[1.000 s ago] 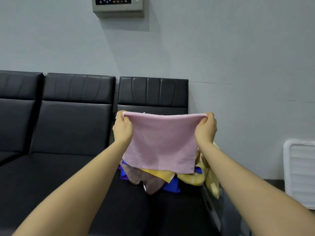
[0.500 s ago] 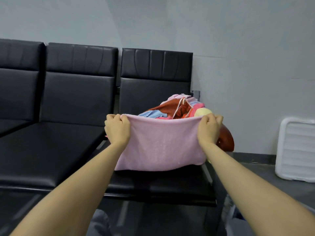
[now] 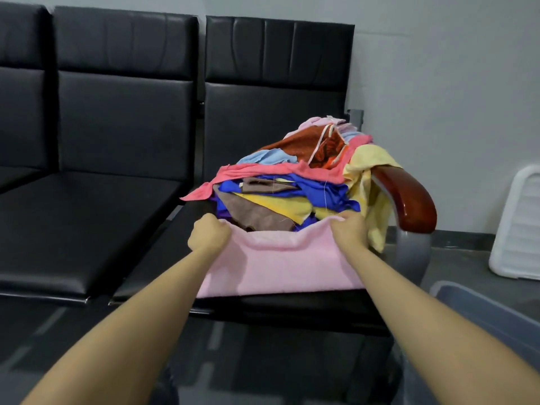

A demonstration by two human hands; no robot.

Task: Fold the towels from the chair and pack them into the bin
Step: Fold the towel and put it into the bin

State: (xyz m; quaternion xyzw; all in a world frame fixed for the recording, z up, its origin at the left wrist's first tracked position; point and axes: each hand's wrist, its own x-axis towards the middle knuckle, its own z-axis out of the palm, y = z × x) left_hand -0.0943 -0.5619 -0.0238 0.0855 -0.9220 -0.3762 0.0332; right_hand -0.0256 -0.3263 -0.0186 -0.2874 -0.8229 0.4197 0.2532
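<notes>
A pink towel lies spread on the front of the black chair seat. My left hand grips its far left corner and my right hand grips its far right corner. Just behind the towel sits a heap of coloured towels, in red, blue, yellow, brown and light blue, piled on the same seat against the armrest. A corner of a translucent bin shows at the lower right, on the floor beside the chair.
More black seats stretch to the left in the same row. A brown wooden armrest on a grey post bounds the seat on the right. A white slatted lid leans against the wall at far right.
Both hands have lowered the pink towel from mid-air down onto the front of the seat. The view has tilted down, so the pile shows fully and the bin corner has come into view.
</notes>
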